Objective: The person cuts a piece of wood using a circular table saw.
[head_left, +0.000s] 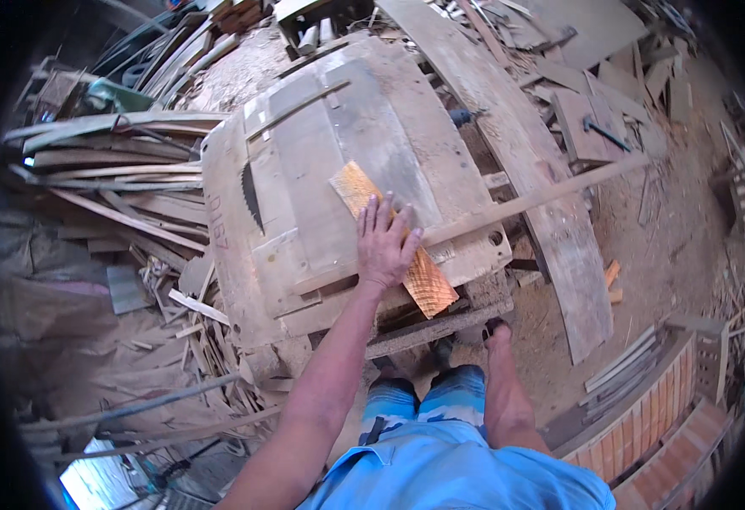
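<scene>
My left hand point(385, 244) lies with spread fingers on a short orange-brown wooden board point(430, 285), pressing from above. The board rests at a slant on a worn saw table point(304, 191), its near end reaching past the long wooden bar. A toothed circular saw blade point(251, 200) stands up through a slot left of the board, apart from it. Lower down, at the table's front edge, my right hand point(498, 334) is closed around something dark that I cannot make out. Its fingertips are mostly hidden.
A long wooden bar point(534, 200) crosses the table and sticks out to the right. A wide grey plank point(551, 204) lies along the table's right side. Stacked offcuts point(135, 174) crowd the left. A hammer point(606, 133) rests on scrap wood at the far right.
</scene>
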A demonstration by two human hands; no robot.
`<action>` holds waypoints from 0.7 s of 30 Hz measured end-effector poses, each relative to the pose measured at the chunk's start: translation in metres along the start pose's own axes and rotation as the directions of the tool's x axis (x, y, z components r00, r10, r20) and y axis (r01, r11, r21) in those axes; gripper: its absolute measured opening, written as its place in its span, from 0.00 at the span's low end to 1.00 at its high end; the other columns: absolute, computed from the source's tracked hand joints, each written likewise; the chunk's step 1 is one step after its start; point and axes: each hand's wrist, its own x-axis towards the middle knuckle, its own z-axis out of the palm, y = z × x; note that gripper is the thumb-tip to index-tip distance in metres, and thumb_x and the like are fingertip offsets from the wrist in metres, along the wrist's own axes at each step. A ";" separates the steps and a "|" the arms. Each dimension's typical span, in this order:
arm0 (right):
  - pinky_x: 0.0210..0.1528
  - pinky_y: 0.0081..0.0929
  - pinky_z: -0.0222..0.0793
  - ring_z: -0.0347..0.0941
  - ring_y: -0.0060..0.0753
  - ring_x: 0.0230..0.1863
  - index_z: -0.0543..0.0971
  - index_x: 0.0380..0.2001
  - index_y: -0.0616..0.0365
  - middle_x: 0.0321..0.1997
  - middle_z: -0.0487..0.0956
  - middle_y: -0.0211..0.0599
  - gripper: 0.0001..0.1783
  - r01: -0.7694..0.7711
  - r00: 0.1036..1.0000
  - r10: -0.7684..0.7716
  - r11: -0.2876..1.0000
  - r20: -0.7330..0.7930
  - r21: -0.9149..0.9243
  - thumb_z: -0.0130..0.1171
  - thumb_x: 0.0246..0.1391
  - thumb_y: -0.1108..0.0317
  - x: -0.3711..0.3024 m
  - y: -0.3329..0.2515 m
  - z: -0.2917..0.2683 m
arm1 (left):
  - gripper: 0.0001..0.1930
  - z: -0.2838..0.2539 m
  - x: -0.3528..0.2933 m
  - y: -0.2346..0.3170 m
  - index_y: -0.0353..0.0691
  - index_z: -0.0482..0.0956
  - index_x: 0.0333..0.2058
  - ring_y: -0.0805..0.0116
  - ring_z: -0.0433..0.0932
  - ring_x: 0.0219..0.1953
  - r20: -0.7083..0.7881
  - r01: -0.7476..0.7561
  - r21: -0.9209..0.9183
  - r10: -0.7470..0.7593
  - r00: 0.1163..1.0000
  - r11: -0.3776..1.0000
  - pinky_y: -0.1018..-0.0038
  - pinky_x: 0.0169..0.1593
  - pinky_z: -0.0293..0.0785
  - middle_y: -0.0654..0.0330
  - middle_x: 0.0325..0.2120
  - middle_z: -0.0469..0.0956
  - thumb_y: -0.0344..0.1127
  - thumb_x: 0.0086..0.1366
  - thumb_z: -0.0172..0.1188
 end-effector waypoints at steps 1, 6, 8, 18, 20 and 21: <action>0.44 0.42 0.65 0.73 0.27 0.38 0.81 0.42 0.38 0.35 0.81 0.23 0.07 0.001 0.998 -0.003 0.999 -0.060 -0.034 0.54 0.67 0.60 0.000 -0.002 0.000 | 0.29 -0.001 -0.001 0.000 0.51 0.76 0.67 0.43 0.51 0.79 0.001 -0.004 -0.029 0.004 1.000 1.000 0.50 0.80 0.40 0.49 0.75 0.60 0.58 0.75 0.50; 0.50 0.46 0.63 0.74 0.31 0.41 0.80 0.45 0.40 0.38 0.83 0.23 0.11 0.058 0.998 -0.060 0.995 -0.013 -0.087 0.49 0.69 0.57 -0.009 -0.008 -0.007 | 0.29 -0.003 -0.003 0.000 0.49 0.77 0.65 0.42 0.52 0.78 0.028 -0.003 -0.048 0.005 1.000 0.999 0.49 0.80 0.42 0.49 0.74 0.61 0.58 0.74 0.53; 0.52 0.48 0.64 0.75 0.33 0.43 0.80 0.48 0.41 0.41 0.83 0.23 0.12 0.046 0.999 -0.048 0.988 -0.013 -0.146 0.49 0.69 0.57 -0.031 -0.007 -0.011 | 0.29 -0.003 -0.003 0.000 0.49 0.77 0.66 0.43 0.52 0.78 -0.021 -0.012 -0.059 0.011 1.000 0.998 0.49 0.80 0.42 0.49 0.74 0.61 0.59 0.74 0.53; 0.56 0.32 0.79 0.83 0.39 0.52 0.73 0.64 0.63 0.61 0.81 0.50 0.24 0.314 0.684 -0.059 0.924 0.727 -0.220 0.57 0.72 0.62 -0.313 -0.059 0.008 | 0.32 0.004 -0.002 -0.005 0.51 0.71 0.70 0.41 0.50 0.79 0.108 -0.010 0.007 0.009 0.994 1.000 0.49 0.80 0.41 0.50 0.76 0.58 0.61 0.76 0.50; 0.56 0.32 0.80 0.83 0.39 0.53 0.71 0.66 0.63 0.61 0.81 0.49 0.24 0.289 0.680 -0.094 0.946 0.727 -0.147 0.57 0.73 0.63 -0.339 -0.059 0.035 | 0.33 0.001 -0.002 -0.003 0.50 0.70 0.71 0.39 0.49 0.79 0.067 -0.043 -0.015 0.044 0.997 0.999 0.48 0.80 0.41 0.48 0.76 0.57 0.62 0.76 0.50; 0.57 0.33 0.80 0.83 0.39 0.54 0.69 0.67 0.63 0.61 0.80 0.47 0.25 0.241 0.671 -0.101 0.967 0.735 -0.087 0.56 0.73 0.64 -0.345 -0.059 0.046 | 0.33 -0.001 -0.004 -0.002 0.49 0.69 0.72 0.38 0.49 0.78 0.045 -0.024 -0.034 0.026 0.999 0.999 0.47 0.80 0.42 0.46 0.76 0.57 0.61 0.76 0.50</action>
